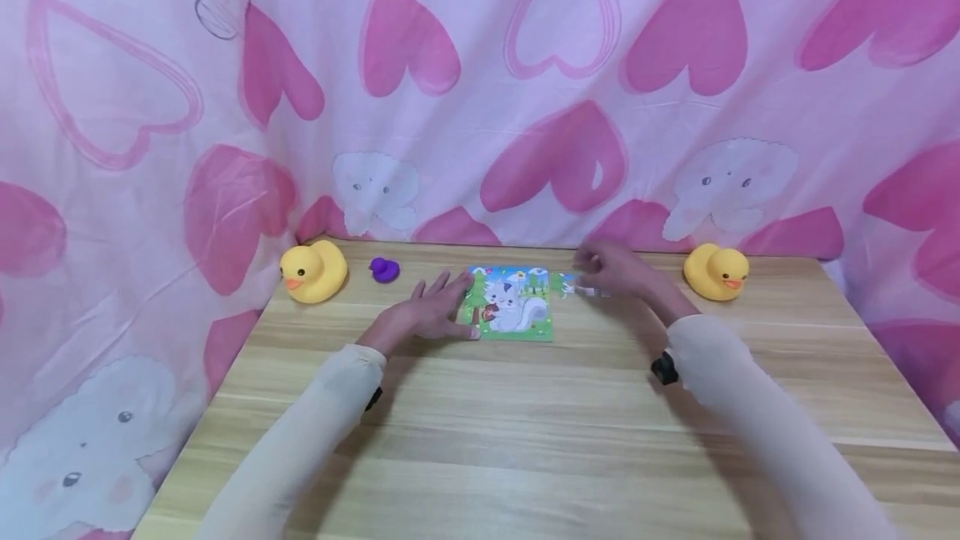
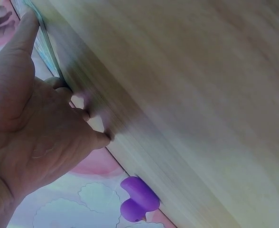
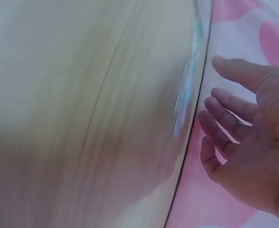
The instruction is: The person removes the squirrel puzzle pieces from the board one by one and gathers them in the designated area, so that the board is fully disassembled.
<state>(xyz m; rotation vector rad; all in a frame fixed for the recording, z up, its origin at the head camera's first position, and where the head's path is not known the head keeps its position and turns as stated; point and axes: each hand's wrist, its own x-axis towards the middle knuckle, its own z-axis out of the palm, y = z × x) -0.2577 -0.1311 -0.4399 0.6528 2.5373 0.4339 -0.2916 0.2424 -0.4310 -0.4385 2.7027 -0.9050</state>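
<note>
A picture board [image 1: 517, 323] showing a pale cartoon animal with a bushy tail lies flat on the table. My left hand [image 1: 433, 311] rests along its left side, fingers spread and the thumb at the lower left corner. In the left wrist view the thumb of the left hand [image 2: 30, 109] touches the board's edge. Small printed picture pieces [image 1: 561, 284] lie right of the board. Over them hovers my right hand [image 1: 618, 271], slightly blurred. The right wrist view shows that right hand [image 3: 253, 123] with loosely bent fingers and nothing in them, beside the pieces [image 3: 183, 102].
A yellow rubber duck [image 1: 318, 272] stands at the back left, with a small purple duck [image 1: 386, 270] to its right. Another yellow duck [image 1: 716, 273] stands beyond my right hand. Pink heart-patterned cloth [image 1: 442, 140] hangs behind the wooden table [image 1: 510, 440].
</note>
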